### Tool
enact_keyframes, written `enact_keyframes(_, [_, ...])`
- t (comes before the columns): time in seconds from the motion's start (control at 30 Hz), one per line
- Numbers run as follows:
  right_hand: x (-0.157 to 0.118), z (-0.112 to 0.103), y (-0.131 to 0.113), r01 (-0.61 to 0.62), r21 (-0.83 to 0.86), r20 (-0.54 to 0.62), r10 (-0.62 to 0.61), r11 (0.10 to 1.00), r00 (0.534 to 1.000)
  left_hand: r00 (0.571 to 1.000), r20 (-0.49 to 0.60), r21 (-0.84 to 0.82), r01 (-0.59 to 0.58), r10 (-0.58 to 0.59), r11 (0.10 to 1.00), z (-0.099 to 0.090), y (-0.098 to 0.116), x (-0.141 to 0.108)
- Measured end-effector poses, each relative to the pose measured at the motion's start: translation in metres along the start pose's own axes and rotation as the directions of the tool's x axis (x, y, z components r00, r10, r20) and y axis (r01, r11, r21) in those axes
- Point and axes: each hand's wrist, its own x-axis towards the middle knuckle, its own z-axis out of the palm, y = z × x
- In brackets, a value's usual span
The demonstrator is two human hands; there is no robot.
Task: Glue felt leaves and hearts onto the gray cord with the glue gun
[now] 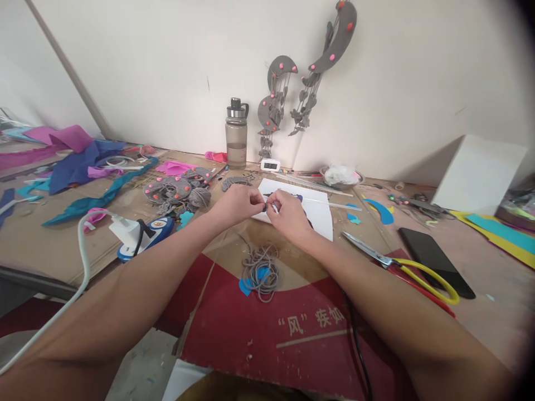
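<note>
My left hand (243, 201) and my right hand (289, 216) meet fingertip to fingertip over a white sheet (321, 223). Both are closed in a pinch. Between the fingertips shows a tiny dark bit, too small to name. Partly hidden behind my right hand lies a dark tool, apparently a glue gun, with a white stick (334, 204) running out to the right. Below my hands, a loose coil of grey cord (264, 278) rests on blue scraps (245, 287) on the cardboard (234, 328).
Scissors (387, 260) and a phone (434, 262) lie at the right. At the left are a power strip (163, 227), grey felt pieces with pink dots (171, 191) and coloured cloth (83, 167). A water bottle (236, 136) stands by the wall, where grey moon hangings (336, 47) hang.
</note>
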Motion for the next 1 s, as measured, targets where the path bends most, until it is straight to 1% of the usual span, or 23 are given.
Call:
enact_keyframes(0.07, [-0.0006, 0.0012, 0.0004, 0.012, -0.013, 0.005, -0.012, 1.0, 1.0, 1.0, -0.008, 0.026, -0.019, 0.019, 0.999, 0.0014, 0.0001, -0.0004])
enact_keyframes(0.17, [-0.0008, 0.0011, -0.0003, -0.013, 0.016, -0.002, 0.013, 1.0, 1.0, 0.999, -0.037, -0.022, -0.02, 0.019, 1.0, 0.0039, -0.0028, -0.0002])
enact_keyframes(0.4, [-0.0005, 0.0029, 0.002, -0.096, 0.166, 0.001, 0.097, 0.981, 0.995, 0.985, -0.128, -0.163, 0.091, -0.113, 0.982, 0.0037, -0.0032, 0.001])
enact_keyframes(0.53, [-0.0011, 0.0059, 0.0053, -0.135, 0.245, 0.007, 0.138, 0.96, 0.99, 0.981, -0.136, -0.208, 0.109, -0.139, 0.972, 0.0031, -0.0026, 0.0014])
enact_keyframes(0.73, [-0.0008, 0.0053, 0.0031, -0.153, 0.282, -0.01, 0.163, 0.947, 0.987, 0.982, -0.137, -0.223, 0.094, -0.127, 0.97, 0.0051, -0.0006, -0.0006])
enact_keyframes(0.83, [0.0004, 0.0043, 0.0027, -0.161, 0.276, -0.031, 0.177, 0.948, 0.984, 0.986, -0.096, -0.256, 0.109, -0.138, 0.96, 0.0048, -0.0003, -0.0004])
enact_keyframes(0.93, [0.0012, 0.0031, 0.0041, -0.164, 0.267, -0.036, 0.18, 0.95, 0.983, 0.988, 0.038, -0.352, 0.154, -0.15, 0.923, 0.0023, -0.0036, 0.0014])
enact_keyframes(1.0, [0.0015, 0.0023, 0.0052, -0.17, 0.257, -0.031, 0.184, 0.951, 0.982, 0.981, 0.135, -0.427, 0.186, -0.141, 0.885, -0.0001, -0.0061, 0.0025])
